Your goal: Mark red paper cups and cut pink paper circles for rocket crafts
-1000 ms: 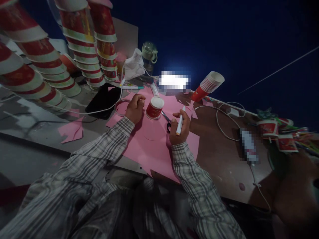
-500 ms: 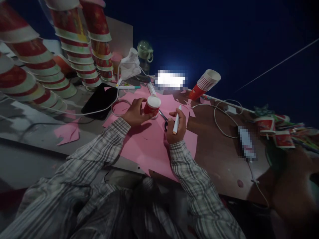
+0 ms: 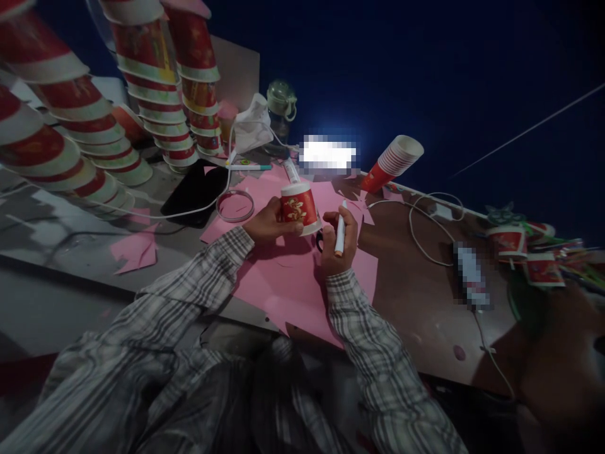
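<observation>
My left hand point(image 3: 270, 222) grips a red paper cup point(image 3: 299, 206), upside down and lifted a little above the pink paper sheet point(image 3: 293, 277). My right hand point(image 3: 338, 243) is closed round a white marker point(image 3: 340, 228), which stands nearly upright just right of the cup. Black-handled scissors point(image 3: 319, 239) lie on the pink sheet between the two hands, mostly hidden. Both sleeves are plaid.
Tall stacks of red paper cups point(image 3: 155, 82) rise at the left. A black phone point(image 3: 196, 192) with a white cable, a tape ring point(image 3: 235, 205), a teal pen point(image 3: 250, 167), a tilted cup stack point(image 3: 392, 162), white cords point(image 3: 425, 227) and cup crafts point(image 3: 520, 252) lie around.
My left hand moved from the pink paper to the cup, took hold of it and lifted it off the sheet. The right hand kept the marker and barely shifted.
</observation>
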`<state>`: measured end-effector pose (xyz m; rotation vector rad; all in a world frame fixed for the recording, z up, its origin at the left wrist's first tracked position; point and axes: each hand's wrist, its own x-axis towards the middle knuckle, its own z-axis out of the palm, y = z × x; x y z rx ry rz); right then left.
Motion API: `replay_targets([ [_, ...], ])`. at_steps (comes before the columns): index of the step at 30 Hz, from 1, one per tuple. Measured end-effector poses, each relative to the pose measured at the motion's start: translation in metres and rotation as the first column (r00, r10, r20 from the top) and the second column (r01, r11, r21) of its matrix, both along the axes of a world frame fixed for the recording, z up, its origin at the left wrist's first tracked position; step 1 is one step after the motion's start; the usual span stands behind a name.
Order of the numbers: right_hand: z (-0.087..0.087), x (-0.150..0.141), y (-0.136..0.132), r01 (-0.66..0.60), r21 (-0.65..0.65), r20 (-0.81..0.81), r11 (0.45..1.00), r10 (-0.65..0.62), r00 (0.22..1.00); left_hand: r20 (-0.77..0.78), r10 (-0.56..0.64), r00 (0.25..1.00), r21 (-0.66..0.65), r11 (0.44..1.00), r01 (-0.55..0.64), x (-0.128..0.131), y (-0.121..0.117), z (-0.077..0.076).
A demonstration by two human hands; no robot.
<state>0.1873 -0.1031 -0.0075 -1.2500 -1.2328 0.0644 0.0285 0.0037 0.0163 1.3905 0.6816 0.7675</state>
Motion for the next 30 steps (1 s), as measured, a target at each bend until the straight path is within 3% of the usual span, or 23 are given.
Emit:
replay_targets([
  [2, 0.001, -0.001, -0.001, -0.039, -0.011, -0.013, 0.999, 0.039, 0.999, 0.127, -0.188, 0.974, -0.100, 0.974, 0.201, 0.001, -0.006, 0.006],
  [3, 0.002, -0.002, -0.002, -0.053, -0.018, -0.013, 0.998, 0.053, 0.999, 0.180, -0.215, 0.960, -0.139, 0.960, 0.242, 0.002, -0.009, 0.009],
  [10, 0.001, -0.002, -0.002, 0.018, -0.040, -0.005, 0.999, -0.018, 1.000, 0.268, -0.085, 0.960, -0.293, 0.942, 0.165, 0.010, -0.017, 0.002],
  [16, 0.000, -0.002, 0.000, 0.074, -0.048, 0.018, 0.996, -0.073, 0.997, 0.439, -0.084, 0.895, -0.483, 0.818, 0.313, 0.015, -0.026, 0.003],
  [18, 0.001, -0.003, 0.000, 0.087, -0.040, 0.058, 0.995, -0.084, 0.995, 0.470, -0.059, 0.881, -0.506, 0.799, 0.324, 0.015, -0.028, 0.005],
  [24, 0.003, -0.007, -0.004, 0.088, -0.076, 0.159, 0.993, -0.075, 0.984, 0.485, -0.016, 0.874, -0.456, 0.848, 0.269, 0.016, -0.030, 0.004],
  [30, 0.011, 0.002, -0.005, 0.049, 0.042, -0.006, 0.998, -0.049, 0.999, 0.371, 0.022, 0.928, -0.406, 0.903, 0.140, 0.013, -0.021, 0.004],
])
